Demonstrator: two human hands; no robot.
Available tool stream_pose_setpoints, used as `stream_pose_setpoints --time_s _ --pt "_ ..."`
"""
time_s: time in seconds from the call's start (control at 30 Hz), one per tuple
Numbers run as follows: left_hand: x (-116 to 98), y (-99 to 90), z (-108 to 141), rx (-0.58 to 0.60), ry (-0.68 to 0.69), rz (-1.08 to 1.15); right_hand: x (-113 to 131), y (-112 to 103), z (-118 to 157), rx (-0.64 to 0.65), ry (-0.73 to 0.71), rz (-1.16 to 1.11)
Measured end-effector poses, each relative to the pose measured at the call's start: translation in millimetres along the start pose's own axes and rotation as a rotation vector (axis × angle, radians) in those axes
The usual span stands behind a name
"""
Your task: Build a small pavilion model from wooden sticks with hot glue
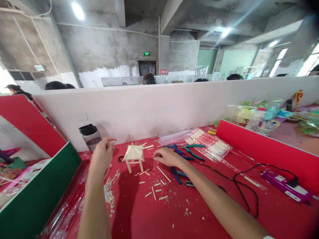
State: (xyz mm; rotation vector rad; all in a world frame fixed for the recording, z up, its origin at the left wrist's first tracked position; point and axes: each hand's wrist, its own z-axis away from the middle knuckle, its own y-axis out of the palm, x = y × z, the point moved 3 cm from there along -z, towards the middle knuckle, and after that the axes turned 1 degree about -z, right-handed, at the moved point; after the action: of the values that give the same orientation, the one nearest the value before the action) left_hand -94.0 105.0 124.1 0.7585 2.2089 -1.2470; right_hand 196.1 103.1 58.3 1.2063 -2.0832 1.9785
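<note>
A small pavilion of pale wooden sticks stands upright on the red table, with a sloped stick roof and legs. To its left, my left hand is raised near a dark-lidded bottle, its fingers curled; whether it holds anything is too small to tell. My right hand hovers just right of the pavilion, fingers bent together, and what may be between them is hidden. Neither hand touches the pavilion. Cut stick pieces and crumbs lie in front of it.
Behind my right hand lie a blue glue gun, green-handled pliers and packed sticks. A purple power strip with a black cable is at right. Green, white and red panels border the table.
</note>
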Motion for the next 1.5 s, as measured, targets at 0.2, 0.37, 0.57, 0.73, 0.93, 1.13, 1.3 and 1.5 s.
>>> stream_pose_setpoints --time_s 0.2,0.37,0.57,0.73,0.93,1.13,1.3,1.5 --pt "-10 -0.1 3 -0.032 0.012 -0.038 2 6 4 0.182 -0.010 0.139" --pt "-9 21.8 3 0.211 0.128 0.022 16 18 11 0.444 -0.096 0.188" --pt "-10 37.9 12 0.401 0.227 0.024 31 31 15 0.601 -0.113 0.253" --pt "-18 40.4 17 0.463 0.220 0.007 36 30 17 0.586 -0.109 0.309" --pt "-28 48.1 21 0.489 0.260 0.006 55 33 21 0.559 -0.255 0.188" --pt "-28 53.6 19 0.469 0.280 -0.019 69 52 25 0.599 -0.317 0.191" --pt "-28 57.0 19 0.451 0.312 0.050 71 55 26 0.562 -0.369 0.234" --pt "-21 61.7 22 0.442 0.280 0.057 73 54 27 0.533 -0.377 0.179"
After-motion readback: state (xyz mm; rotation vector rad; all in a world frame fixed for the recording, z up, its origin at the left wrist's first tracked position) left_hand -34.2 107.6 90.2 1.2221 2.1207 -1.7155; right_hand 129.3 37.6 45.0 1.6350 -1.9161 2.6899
